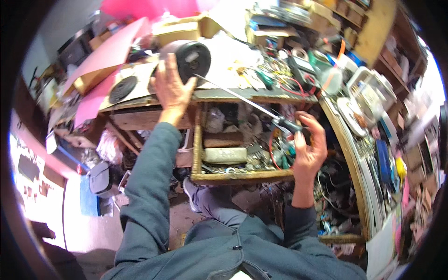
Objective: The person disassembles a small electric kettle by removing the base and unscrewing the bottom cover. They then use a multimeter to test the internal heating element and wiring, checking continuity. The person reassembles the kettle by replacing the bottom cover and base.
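Black cylinder (195, 59) under my open left hand (172, 87), screwdriver (246, 100) gripped in my right hand (309, 145); black disc (123, 89) apart, job seemingly unfinished.

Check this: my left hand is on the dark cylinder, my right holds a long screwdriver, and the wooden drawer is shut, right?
No, the wooden drawer is open, as the head view shows. Left hand on dark cylinder, right hand holding long screwdriver: correct.
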### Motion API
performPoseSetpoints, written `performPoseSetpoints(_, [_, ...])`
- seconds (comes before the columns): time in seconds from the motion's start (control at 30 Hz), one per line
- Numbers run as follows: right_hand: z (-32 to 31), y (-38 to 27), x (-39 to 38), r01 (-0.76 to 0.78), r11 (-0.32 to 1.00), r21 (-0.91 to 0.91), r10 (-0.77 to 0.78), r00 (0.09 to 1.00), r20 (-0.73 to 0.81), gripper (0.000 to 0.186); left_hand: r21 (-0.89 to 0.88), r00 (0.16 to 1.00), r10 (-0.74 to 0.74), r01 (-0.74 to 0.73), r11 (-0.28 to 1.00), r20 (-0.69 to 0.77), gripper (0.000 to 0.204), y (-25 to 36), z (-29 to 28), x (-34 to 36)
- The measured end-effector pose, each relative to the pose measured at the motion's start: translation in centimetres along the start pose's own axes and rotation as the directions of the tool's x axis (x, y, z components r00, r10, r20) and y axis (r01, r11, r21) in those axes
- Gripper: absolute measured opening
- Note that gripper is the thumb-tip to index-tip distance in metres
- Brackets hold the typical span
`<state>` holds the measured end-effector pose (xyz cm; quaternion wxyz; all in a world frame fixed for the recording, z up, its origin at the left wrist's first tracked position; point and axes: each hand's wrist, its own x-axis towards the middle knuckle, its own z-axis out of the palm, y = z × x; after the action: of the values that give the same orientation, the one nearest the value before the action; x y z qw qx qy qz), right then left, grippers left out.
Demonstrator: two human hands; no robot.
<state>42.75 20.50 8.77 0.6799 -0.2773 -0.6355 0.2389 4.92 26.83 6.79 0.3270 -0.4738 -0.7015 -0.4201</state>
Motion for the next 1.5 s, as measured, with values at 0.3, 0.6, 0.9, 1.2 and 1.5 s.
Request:
performPoseSetpoints(0.3, [0.4,0.5,1.1,0.128,0.992,-0.001,-0.128,0.992,0.011,0.026,0.052,0.967,0.256,-0.255,0.965,-0.005,0.069,0.4,0.2,0.8])
performPoseSetpoints(0.6, [0.1,-0.8,1.1,0.181,0.983,-0.018,-0.181,0.983,0.018,0.043,0.011,0.894,0.448,-0.448,0.894,-0.030,0.009,0.6,0.6,1.0])
performPoseSetpoints(0.9, [0.2,-0.3,1.4,0.121,0.992,0.021,-0.121,0.992,0.035,0.038,0.026,0.876,0.480,-0.482,0.876,0.051,0.011,0.7,-0.6,1.6])
performPoseSetpoints(1.2, [-0.8,-1.1,1.4,-0.122,0.991,0.044,0.120,0.992,0.046,0.029,0.084,0.849,0.529,-0.527,0.846,-0.001,0.006,1.3,0.0,2.0])
performPoseSetpoints(1.5, [-1.5,-0.5,1.3,0.048,0.991,0.122,-0.056,0.996,0.063,0.017,0.238,0.781,0.611,-0.623,0.745,0.132,0.015,0.7,0.2,2.4])
